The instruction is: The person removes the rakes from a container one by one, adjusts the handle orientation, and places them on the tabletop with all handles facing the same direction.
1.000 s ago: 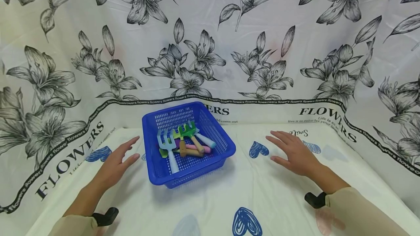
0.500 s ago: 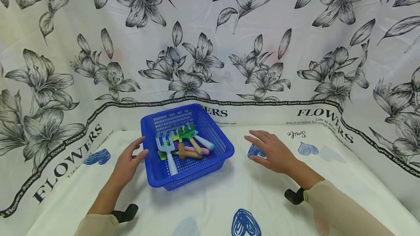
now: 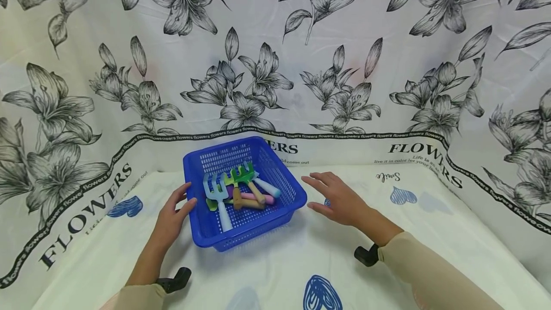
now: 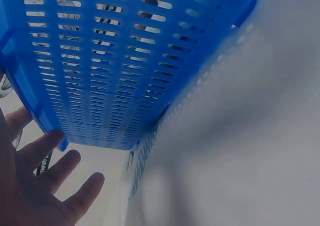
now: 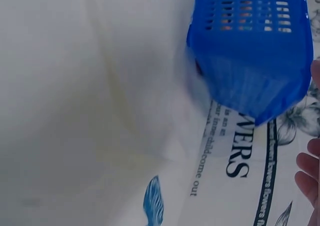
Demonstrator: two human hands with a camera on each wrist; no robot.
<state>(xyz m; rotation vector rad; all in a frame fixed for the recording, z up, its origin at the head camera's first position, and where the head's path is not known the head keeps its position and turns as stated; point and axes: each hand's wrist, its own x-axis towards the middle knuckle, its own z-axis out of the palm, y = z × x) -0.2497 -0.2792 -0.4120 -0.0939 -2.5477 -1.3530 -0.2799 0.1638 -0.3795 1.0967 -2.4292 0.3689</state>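
Note:
A blue plastic basket [image 3: 255, 234] with slotted walls stands on the white cloth. Inside it lie several small garden tools: a pale blue hand fork [image 3: 224, 216], a green rake [image 3: 246, 174] with a wooden handle, and others with pink and pale blue handles. My left hand [image 3: 170, 219] is at the basket's left rim, thumb and fingers spread. In the left wrist view its fingers [image 4: 82, 193] reach out beside the slotted wall [image 4: 110, 56]. My right hand [image 3: 340, 200] is spread just off the basket's right corner; only its fingertips [image 5: 306, 173] show in the right wrist view.
A white cloth [image 3: 275, 276] printed with blue hearts covers the table. Behind the basket hangs a curtain [image 3: 301, 61] with black-line flowers and a lettered border. A black strap piece [image 3: 174, 279] sits on the left wrist, another [image 3: 367, 255] on the right.
My left hand has moved right, up to the basket's left rim. My right hand has moved left toward the right corner. The basket stays in place, with the view shifting slightly.

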